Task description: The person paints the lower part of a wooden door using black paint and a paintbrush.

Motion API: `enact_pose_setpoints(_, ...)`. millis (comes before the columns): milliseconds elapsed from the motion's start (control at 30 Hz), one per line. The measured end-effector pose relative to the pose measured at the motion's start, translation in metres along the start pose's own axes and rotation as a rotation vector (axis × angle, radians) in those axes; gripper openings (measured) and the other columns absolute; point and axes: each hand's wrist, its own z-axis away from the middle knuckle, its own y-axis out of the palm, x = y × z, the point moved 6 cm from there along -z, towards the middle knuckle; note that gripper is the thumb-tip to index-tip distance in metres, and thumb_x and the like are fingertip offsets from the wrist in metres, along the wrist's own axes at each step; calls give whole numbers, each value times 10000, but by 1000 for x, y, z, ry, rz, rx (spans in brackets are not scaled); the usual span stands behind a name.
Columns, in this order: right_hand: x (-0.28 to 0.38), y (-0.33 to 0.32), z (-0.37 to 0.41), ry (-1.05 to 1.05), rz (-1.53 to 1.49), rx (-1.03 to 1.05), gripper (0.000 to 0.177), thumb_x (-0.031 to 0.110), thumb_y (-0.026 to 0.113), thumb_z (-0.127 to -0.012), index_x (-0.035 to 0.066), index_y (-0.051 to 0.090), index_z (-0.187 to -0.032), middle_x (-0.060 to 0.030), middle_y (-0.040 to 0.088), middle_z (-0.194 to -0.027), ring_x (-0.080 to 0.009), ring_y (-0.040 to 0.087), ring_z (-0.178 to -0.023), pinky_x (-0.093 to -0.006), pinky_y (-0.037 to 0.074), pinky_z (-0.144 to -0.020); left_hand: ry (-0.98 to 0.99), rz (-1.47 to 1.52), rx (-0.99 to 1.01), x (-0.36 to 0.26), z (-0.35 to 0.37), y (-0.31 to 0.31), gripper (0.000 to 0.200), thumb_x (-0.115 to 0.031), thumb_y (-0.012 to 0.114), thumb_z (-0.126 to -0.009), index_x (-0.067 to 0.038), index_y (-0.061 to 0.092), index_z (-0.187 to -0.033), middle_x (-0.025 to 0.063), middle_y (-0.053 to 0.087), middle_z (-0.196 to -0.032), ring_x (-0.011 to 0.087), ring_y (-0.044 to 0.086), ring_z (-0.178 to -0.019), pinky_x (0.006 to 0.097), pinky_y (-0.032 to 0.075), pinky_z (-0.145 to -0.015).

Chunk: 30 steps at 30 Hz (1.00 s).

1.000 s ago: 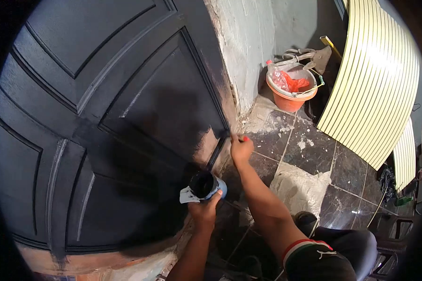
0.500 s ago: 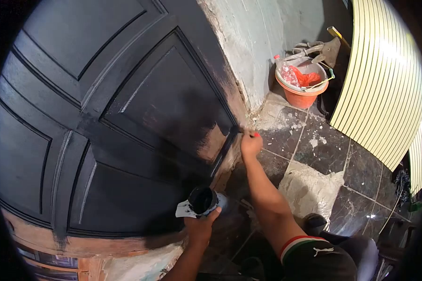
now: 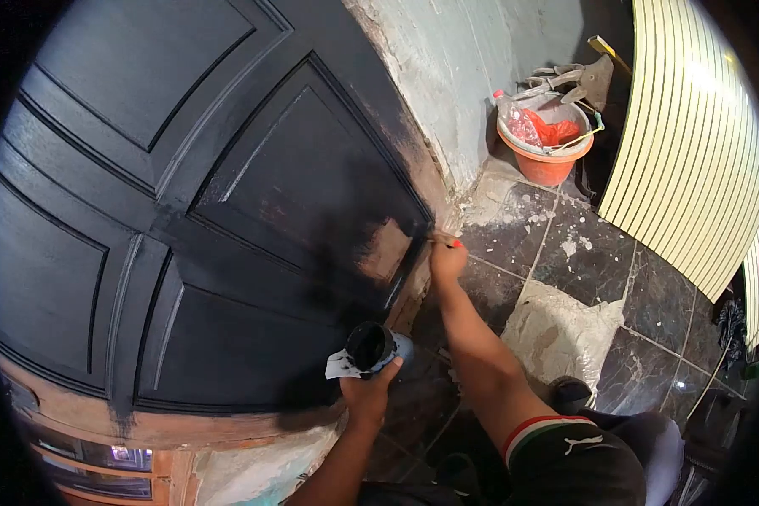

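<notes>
My left hand (image 3: pixel 368 395) is closed around a small paint container (image 3: pixel 401 347) with dark paint inside and a pale flap sticking out on its left. My right hand (image 3: pixel 449 262) grips a paintbrush (image 3: pixel 457 244), of which a red handle end shows; its bristles are mostly hidden against the door's edge moulding. The panelled door (image 3: pixel 253 244) is coated mostly in black. A bare brown patch (image 3: pixel 385 250) shows on the panel just left of my right hand. Reddish-brown surface also shows along the door's outer edges.
An orange bucket (image 3: pixel 545 167) holding a plastic bottle and red plastic stands by the grey wall (image 3: pixel 447 84). Cream ribbed panels (image 3: pixel 691 143) lean at the right. A pale flattened sack (image 3: pixel 557 333) lies on the dark tiles (image 3: pixel 586 261), which have white splatters.
My right hand stays at the door's edge with the brush, shifted slightly. The paint container in my left hand has moved a little up and right. The whole view has shifted slightly.
</notes>
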Motion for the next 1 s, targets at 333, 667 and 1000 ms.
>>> enact_pose_setpoints(333,98,38,6,-101,-455,280,170,129,740,-977,-31,798,-982,-126,788,-870,-207,754,-823,-315,571,-762,22,47,13,-17,16,-7,745,-98,940,-791,6,562,-1424,111,639,-1379,266,613,-1270,410,442,-1134)
enact_pose_setpoints(667,-65,-34,-20,44,-230,-126,146,117,733,-998,-18,787,-992,-48,740,-873,-163,682,-774,-316,549,-739,64,19,-5,-20,14,-13,716,-47,935,-777,-15,569,-1392,99,634,-1357,250,614,-1256,383,448,-1127)
enact_pose_setpoints(1000,-39,-33,86,-394,173,430,253,199,836,-955,43,818,-1153,-106,814,-994,-206,742,-901,-379,577,-851,9,63,-4,-24,14,0,756,-7,922,-797,0,526,-1442,109,613,-1390,258,600,-1287,398,426,-1165)
